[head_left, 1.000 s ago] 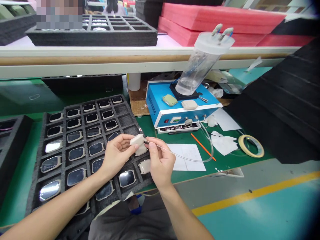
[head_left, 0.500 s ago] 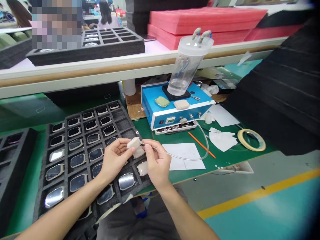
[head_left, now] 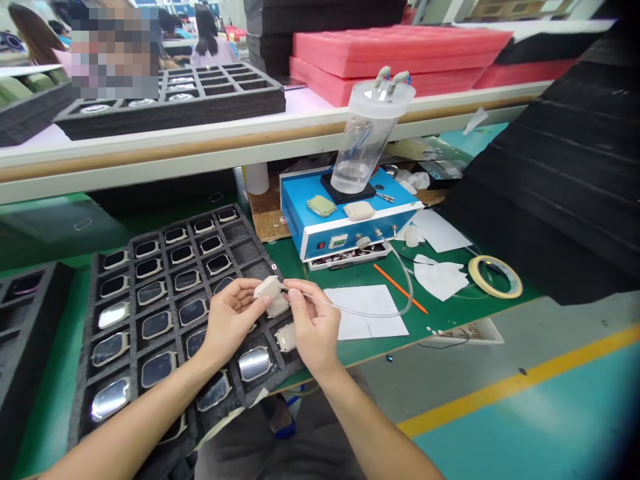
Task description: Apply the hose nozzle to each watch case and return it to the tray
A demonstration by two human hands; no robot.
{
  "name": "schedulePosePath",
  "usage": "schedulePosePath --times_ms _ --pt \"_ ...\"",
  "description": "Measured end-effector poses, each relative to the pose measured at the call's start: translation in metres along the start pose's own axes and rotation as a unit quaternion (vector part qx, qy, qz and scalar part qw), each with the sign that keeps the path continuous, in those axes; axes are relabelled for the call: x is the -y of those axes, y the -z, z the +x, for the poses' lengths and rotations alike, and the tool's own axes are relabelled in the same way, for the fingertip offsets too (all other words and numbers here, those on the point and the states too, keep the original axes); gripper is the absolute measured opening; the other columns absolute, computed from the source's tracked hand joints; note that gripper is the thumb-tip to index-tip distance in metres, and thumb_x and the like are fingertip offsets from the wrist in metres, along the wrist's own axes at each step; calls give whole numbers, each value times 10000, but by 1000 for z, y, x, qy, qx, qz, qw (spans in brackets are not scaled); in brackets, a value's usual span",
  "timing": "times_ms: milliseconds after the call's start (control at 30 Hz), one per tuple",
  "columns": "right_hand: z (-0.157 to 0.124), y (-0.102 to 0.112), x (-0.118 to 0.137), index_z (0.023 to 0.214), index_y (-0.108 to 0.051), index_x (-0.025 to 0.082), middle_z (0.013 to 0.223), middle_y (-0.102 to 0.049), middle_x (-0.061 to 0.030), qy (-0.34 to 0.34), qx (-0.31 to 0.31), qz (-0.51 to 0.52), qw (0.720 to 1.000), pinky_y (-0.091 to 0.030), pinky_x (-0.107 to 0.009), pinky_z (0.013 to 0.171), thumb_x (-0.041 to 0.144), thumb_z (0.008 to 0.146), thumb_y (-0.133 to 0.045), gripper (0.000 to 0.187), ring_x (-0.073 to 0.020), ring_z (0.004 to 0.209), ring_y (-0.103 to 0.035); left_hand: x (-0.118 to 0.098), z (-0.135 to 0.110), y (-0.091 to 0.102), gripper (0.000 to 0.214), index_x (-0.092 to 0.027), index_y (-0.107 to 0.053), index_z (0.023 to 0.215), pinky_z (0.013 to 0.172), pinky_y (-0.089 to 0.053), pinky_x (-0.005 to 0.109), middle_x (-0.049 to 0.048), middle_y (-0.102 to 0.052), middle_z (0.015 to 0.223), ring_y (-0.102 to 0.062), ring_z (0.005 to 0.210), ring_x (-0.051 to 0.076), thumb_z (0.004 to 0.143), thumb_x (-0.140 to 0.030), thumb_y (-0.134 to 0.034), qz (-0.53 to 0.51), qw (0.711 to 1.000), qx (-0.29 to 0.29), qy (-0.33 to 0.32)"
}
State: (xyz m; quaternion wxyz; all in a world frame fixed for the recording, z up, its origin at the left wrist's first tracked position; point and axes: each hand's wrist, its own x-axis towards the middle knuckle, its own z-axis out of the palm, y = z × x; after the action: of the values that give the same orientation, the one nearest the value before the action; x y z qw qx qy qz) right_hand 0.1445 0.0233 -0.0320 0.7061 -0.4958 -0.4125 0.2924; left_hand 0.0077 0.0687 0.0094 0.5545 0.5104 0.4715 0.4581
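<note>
My left hand (head_left: 230, 320) grips a small beige watch case (head_left: 268, 288) above the right edge of a black foam tray (head_left: 165, 313). My right hand (head_left: 313, 323) pinches the end of a thin clear tube (head_left: 370, 312) and holds it against the case's side. The tube curves back to a blue box machine (head_left: 345, 217). Several glass-faced beige cases sit in the tray's pockets, and two more beige cases (head_left: 285, 335) lie face down just below my hands.
A clear plastic cylinder (head_left: 367, 137) stands tilted on the blue machine, with two loose cases on its top. White papers (head_left: 367, 310), an orange pencil (head_left: 400, 289) and a tape roll (head_left: 495, 277) lie on the green bench. Black foam stacks stand at right, pink foam sheets (head_left: 395, 47) on the shelf.
My hands have kept the same grip on the case and the tube. The view has tilted and shifted a little, showing more of the shelf above.
</note>
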Motion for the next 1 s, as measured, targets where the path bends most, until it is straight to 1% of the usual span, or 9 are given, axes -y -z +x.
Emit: schedulePosePath --times_ms 233,367,433,533,700,767,833,933,1000 --pt "-2 2 2 1029 -801 218 1081 -815 -76 -23 -12 36 999 -663 -324 882 358 995 -673 194 -195 991 -787 2 -1 2 402 -155 -719 945 724 -599 279 63 -785 903 -739 757 178 706 -399 -932 37 999 1 -19" --pt "-4 2 4 1010 -804 213 1050 -825 -75 -51 -38 68 996 -676 -350 875 392 961 -721 203 -207 963 -800 -2 18 10 327 -182 -665 1081 738 -575 300 39 -736 955 -725 799 182 819 -320 -805 123 990 -25 -67" --pt "-5 3 4 1004 -805 210 1038 -828 -78 -61 -39 69 995 -679 -357 865 407 952 -732 217 -212 953 -804 -2 31 14 265 -198 -654 1123 785 -562 319 33 -734 953 -720 856 194 873 -256 -719 228 969 -11 -96" --pt "-6 4 3 1014 -807 210 1044 -828 -79 -70 -35 66 995 -677 -350 859 416 951 -734 228 -207 946 -804 -1 40 16 206 -206 -676 1146 833 -551 366 49 -761 1000 -711 909 217 959 -220 -590 402 907 26 -119" --pt "-7 5 2 1027 -810 201 1064 -825 -92 -78 -34 50 995 -678 -357 859 416 953 -734 240 -214 947 -806 -8 46 17 190 -196 -775 1046 1062 -486 546 115 -778 1121 -641 1168 349 947 -237 -618 504 850 52 -145" --pt "-7 5 3 1019 -810 196 1061 -826 -97 -78 -32 48 995 -682 -359 848 415 956 -731 241 -218 950 -807 -16 69 22 238 -188 -792 1090 1136 -444 558 139 -757 1228 -600 1260 361 966 -243 -595 540 827 46 -152" --pt "-7 4 5 1014 -808 194 1049 -828 -97 -79 -30 49 995 -686 -354 836 412 962 -726 239 -217 948 -810 -25 108 29 277 -186 -793 1134 1176 -428 531 141 -750 1271 -605 1285 340 981 -214 -565 560 816 31 -142" --pt "-6 4 7 1027 -796 195 1028 -830 -87 -86 -29 47 995 -687 -335 823 411 972 -718 236 -203 928 -812 -38 178 44 211 -168 -803 1077 1187 -434 504 139 -768 1227 -634 1280 344 903 -162 -684 556 825 17 -102" --pt "-6 4 7 1038 -776 197 1007 -828 -77 -94 -33 47 994 -686 -327 809 416 974 -718 236 -188 890 -808 -42 212 52 194 -146 -788 1068 1166 -468 480 120 -764 1203 -662 1246 316 880 -190 -768 545 834 28 -80"
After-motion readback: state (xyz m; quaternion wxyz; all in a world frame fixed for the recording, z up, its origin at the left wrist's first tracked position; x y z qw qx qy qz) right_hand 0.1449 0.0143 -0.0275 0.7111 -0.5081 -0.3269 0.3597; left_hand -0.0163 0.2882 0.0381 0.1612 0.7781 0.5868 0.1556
